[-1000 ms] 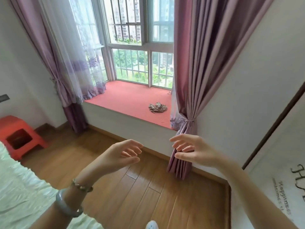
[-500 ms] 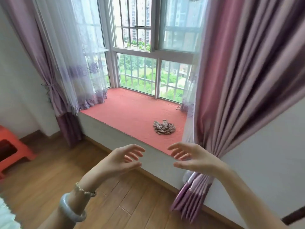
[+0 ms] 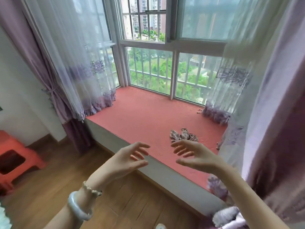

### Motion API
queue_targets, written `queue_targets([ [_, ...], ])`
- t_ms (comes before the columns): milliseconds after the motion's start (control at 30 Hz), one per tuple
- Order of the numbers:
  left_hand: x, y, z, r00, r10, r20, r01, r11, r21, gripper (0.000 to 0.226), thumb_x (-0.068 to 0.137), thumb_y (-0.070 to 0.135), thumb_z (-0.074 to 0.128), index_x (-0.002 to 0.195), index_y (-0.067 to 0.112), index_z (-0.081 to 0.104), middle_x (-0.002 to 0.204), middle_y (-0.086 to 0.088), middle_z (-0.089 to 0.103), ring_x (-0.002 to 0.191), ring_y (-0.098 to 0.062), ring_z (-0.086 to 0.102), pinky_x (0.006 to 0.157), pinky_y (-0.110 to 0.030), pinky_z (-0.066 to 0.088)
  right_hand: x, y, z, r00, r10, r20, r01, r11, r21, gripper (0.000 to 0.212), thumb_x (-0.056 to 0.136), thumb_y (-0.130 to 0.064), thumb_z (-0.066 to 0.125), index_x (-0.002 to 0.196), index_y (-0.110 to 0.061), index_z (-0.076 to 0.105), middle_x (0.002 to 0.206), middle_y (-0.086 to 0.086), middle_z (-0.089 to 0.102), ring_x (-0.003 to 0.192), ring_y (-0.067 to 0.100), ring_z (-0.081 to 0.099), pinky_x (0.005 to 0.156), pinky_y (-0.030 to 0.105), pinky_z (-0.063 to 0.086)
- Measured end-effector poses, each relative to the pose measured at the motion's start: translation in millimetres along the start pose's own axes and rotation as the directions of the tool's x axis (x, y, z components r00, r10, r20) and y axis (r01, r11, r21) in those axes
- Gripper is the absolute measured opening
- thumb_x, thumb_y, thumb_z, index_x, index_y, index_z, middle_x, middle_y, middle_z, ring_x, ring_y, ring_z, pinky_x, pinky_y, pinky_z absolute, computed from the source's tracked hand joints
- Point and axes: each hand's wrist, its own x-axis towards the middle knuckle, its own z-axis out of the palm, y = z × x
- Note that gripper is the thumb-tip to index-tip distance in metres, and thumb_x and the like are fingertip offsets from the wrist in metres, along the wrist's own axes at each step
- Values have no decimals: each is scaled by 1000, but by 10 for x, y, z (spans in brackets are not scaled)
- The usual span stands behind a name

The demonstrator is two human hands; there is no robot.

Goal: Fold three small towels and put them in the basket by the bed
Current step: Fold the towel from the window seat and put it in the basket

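Note:
A crumpled patterned cloth (image 3: 184, 135), brown and mauve, lies on the red window seat (image 3: 140, 116) towards its right end. My left hand (image 3: 127, 160) hovers over the seat's front edge, fingers spread, holding nothing. My right hand (image 3: 193, 154) hangs just in front of the cloth, fingers apart and empty, its fingertips close to the cloth but not touching it. No basket is in view, and the only sign of the bed is a white sliver at the bottom left corner.
Purple curtains (image 3: 277, 123) and sheer curtains (image 3: 79, 68) hang at both ends of the seat, in front of a barred window (image 3: 153, 63). A red plastic stool (image 3: 14, 159) stands on the wooden floor (image 3: 49, 187) at the left.
The view has come closer to the window seat and turned right. Both hands have risen over the seat's edge, and the fingers have spread wider near the cloth.

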Motion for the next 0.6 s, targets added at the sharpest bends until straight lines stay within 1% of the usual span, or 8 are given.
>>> queue_targets([
  [100,647,-125,-214,1000,6,31,-6,1000,-10,43,81,23,72,118,34,53,106,10,64,92,-3,63,82,-21,52,499,202,-202,997,30,-76,-27,999,36,41,78,-19,72,111,-38,57,102,-6,66,93,2,62,85,20,52],
  [200,1289,-250,-382,998,45,54,-43,999,-33,42,81,23,72,115,37,52,107,9,64,92,-4,64,82,-21,53,898,368,-420,988,74,-136,-68,997,48,42,79,-17,73,112,-36,56,104,-4,66,92,0,62,83,17,51],
  [333,1948,-479,-400,991,66,117,-60,996,-60,41,80,26,72,115,39,53,108,10,64,94,-4,64,82,-23,54,1253,573,-633,968,171,-182,-159,984,75,41,78,-12,72,115,-24,60,102,-5,66,90,1,62,81,13,50],
  [400,2253,-607,-363,982,67,175,-58,997,-56,41,81,27,71,115,40,52,108,10,63,94,-3,63,83,-23,54,1378,712,-741,954,221,-202,-208,974,86,41,77,-13,73,114,-26,60,100,-5,67,90,3,63,81,15,50],
  [467,2580,-749,-326,972,66,226,-56,997,-50,41,81,27,71,116,37,52,109,11,63,95,-3,63,84,-24,54,1487,880,-840,930,282,-235,-265,959,104,40,77,-14,73,112,-30,60,101,-6,67,92,7,64,84,19,52],
  [533,2900,-884,-300,959,68,275,-59,997,-42,41,81,27,71,118,35,53,109,12,63,95,-3,63,85,-25,54,1588,1029,-908,901,338,-271,-316,941,122,40,77,-17,73,107,-39,59,100,-9,66,93,6,64,85,21,52],
  [600,3201,-1002,-280,939,82,333,-74,997,-35,40,81,28,71,116,37,52,109,13,62,95,-1,62,85,-24,53,1693,1144,-933,870,390,-303,-362,921,144,42,76,-16,73,101,-46,57,99,-10,67,93,5,64,84,20,52],
])
